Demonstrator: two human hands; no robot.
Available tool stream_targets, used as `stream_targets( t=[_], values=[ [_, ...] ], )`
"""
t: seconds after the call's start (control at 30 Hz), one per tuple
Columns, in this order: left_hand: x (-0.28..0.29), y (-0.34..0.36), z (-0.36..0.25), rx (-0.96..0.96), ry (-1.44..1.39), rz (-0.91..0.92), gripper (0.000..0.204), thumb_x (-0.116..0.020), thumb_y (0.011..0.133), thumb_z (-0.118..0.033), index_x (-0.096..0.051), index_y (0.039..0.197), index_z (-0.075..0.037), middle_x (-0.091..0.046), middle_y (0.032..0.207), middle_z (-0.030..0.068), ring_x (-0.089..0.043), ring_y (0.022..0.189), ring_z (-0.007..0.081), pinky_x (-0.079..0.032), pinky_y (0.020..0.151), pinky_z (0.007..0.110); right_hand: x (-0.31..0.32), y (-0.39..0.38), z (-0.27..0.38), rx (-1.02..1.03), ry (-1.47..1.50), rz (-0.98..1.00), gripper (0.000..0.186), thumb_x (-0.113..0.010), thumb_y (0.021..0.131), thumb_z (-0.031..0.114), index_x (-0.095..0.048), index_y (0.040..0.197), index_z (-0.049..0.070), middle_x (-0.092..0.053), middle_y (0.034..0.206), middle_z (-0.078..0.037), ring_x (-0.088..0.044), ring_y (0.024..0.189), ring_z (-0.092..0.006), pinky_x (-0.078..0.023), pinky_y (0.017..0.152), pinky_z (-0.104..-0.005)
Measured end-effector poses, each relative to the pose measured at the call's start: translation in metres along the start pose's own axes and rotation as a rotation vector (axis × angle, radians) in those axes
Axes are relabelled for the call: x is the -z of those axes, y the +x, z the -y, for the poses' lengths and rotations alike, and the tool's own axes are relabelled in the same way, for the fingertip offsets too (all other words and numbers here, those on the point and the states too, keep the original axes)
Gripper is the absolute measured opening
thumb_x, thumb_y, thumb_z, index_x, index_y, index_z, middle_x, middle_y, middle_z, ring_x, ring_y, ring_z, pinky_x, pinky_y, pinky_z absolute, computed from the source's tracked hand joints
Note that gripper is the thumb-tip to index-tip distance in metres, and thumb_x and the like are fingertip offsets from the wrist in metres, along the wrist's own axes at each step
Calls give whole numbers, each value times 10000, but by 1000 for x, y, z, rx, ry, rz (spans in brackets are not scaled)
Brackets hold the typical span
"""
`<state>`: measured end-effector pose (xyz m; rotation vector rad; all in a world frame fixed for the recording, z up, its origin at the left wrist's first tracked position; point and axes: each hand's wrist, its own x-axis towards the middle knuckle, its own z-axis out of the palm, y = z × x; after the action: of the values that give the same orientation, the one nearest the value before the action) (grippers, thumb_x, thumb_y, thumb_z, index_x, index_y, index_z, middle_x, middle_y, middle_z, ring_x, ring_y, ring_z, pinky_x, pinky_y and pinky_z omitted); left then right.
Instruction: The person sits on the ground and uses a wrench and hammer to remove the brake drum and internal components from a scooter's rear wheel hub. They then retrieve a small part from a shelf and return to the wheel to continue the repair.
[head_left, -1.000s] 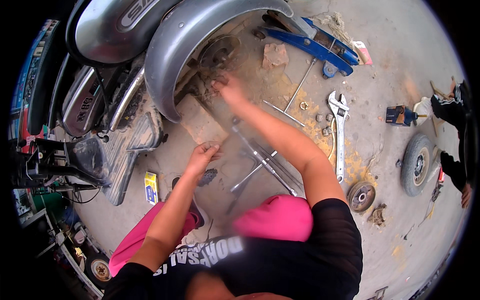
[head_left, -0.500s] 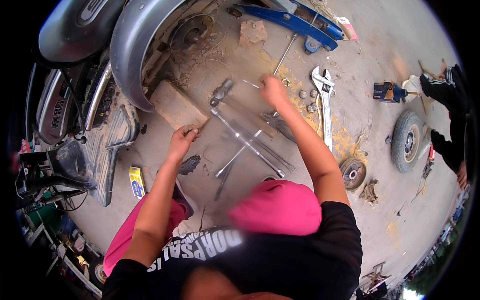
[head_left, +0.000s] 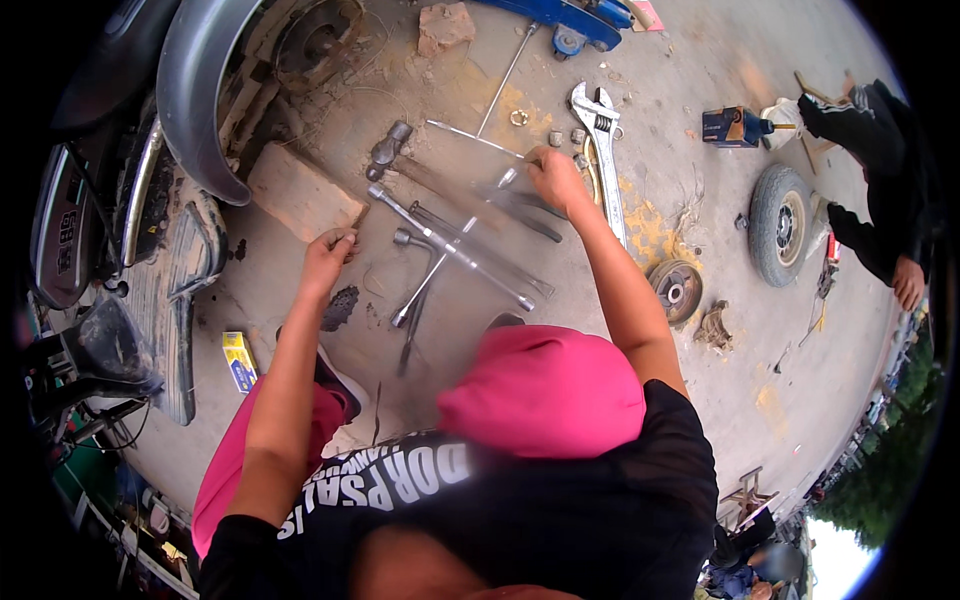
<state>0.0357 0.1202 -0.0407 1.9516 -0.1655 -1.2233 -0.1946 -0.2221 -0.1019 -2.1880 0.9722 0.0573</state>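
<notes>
My right hand [head_left: 557,181] is closed, its curled fingertips at the right end of the crossbar of a T-handle wrench [head_left: 506,72] lying on the ground. Beyond the fingers the bar is hidden. Just left of them is one end of a chrome four-way lug wrench [head_left: 462,247]. A hammer [head_left: 389,147] lies farther left, its handle blurred toward the lug wrench. My left hand [head_left: 330,255] is closed with thumb and fingertips pressed together, beside the near corner of a reddish brick [head_left: 305,190]. Whatever it may hold is too small to make out.
A large adjustable wrench [head_left: 604,140] and metal nuts [head_left: 556,138] lie right of my right hand. Farther right are a wheel hub [head_left: 676,291] and a tire [head_left: 782,222], with another person's hand [head_left: 908,284] beyond. A blue floor jack [head_left: 569,40] and motorcycle fender [head_left: 185,95] border the area.
The view has shifted, so the ground and tools appear farther up and left. My right hand has moved rightward along the T-handle wrench's crossbar. My left hand stays beside the brick.
</notes>
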Motion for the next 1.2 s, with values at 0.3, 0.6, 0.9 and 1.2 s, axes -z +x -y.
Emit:
stream_targets(
  t=[0.3, 0.6, 0.9, 1.2],
  values=[
    [-49, -3, 59, -49, 399, 220, 290, -592, 881, -193, -590, 1062, 33, -647, 892, 103, -625, 767, 185, -489, 713, 295, -17, -61, 17, 238, -99, -133, 156, -577, 841, 121, -610, 948, 12, -594, 956, -202, -560, 903, -401, -455, 761, -451],
    [-96, -35, 46, -305, 1105, 251, 281, -652, 788, -243, -553, 853, 11, -636, 840, 227, -611, 821, 407, -486, 733, 479, -50, -144, 44, 116, 62, -119, 204, -591, 844, 138, -555, 987, -4, -539, 921, -195, -543, 878, -394, -445, 775, -466],
    [-123, -40, 27, -262, 1315, 359, 246, -623, 716, -227, -625, 810, 0, -657, 821, 215, -645, 784, 374, -514, 718, 462, -15, -123, -23, -75, 135, -417, 174, -560, 838, 112, -609, 954, -7, -583, 937, -220, -566, 875, -406, -467, 770, -453],
    [-137, -51, 28, -238, 1285, 405, 263, -618, 734, -250, -654, 844, -14, -665, 836, 204, -653, 783, 365, -522, 722, 455, 34, -22, -37, -3, -93, -348, 199, -540, 803, 83, -610, 965, -9, -579, 961, -229, -572, 881, -406, -474, 765, -462]
  ],
)
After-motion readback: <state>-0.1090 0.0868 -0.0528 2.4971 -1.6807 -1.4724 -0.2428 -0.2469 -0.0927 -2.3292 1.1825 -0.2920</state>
